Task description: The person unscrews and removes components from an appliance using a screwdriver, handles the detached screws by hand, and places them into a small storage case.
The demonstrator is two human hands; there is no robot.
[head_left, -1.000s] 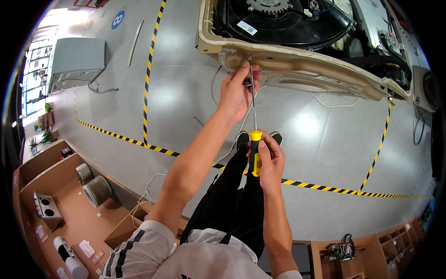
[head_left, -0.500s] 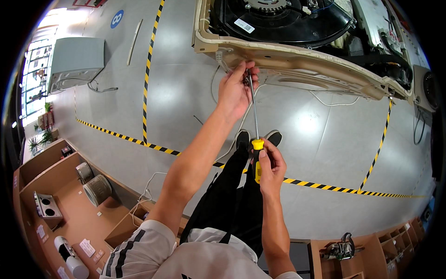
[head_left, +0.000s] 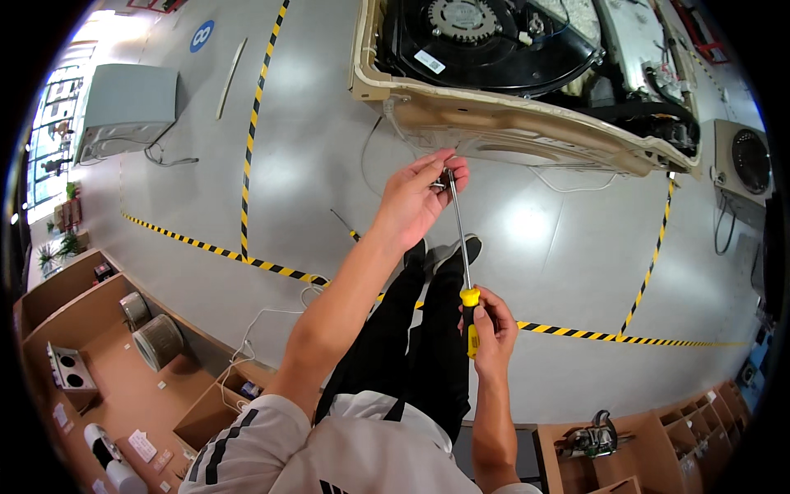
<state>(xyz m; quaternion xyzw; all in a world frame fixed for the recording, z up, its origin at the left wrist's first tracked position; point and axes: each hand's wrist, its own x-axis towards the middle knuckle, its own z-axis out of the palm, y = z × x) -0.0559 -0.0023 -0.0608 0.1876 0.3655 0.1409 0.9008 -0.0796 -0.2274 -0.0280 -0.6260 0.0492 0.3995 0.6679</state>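
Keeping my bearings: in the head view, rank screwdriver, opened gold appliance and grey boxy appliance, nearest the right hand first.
1. Screwdriver: held in the right hand.
2. Opened gold appliance: ahead, upper centre-right.
3. Grey boxy appliance: upper left.

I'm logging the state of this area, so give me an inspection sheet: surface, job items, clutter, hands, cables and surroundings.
Surface: grey floor, marked with black-and-yellow tape.
Job items: screwdriver with yellow-and-black handle; beige appliance with its inside exposed.
Clutter: pale strip lying on the floor; thin tool near the left forearm, partly hidden.
Hands: right hand holds the screwdriver's handle; left hand is at its tip, a small dark part between the fingers, kind unclear.
Cables: white cable beside the appliance; another white cable at lower left.
Surroundings: brown compartmented bench at left; boxy fan unit at right.
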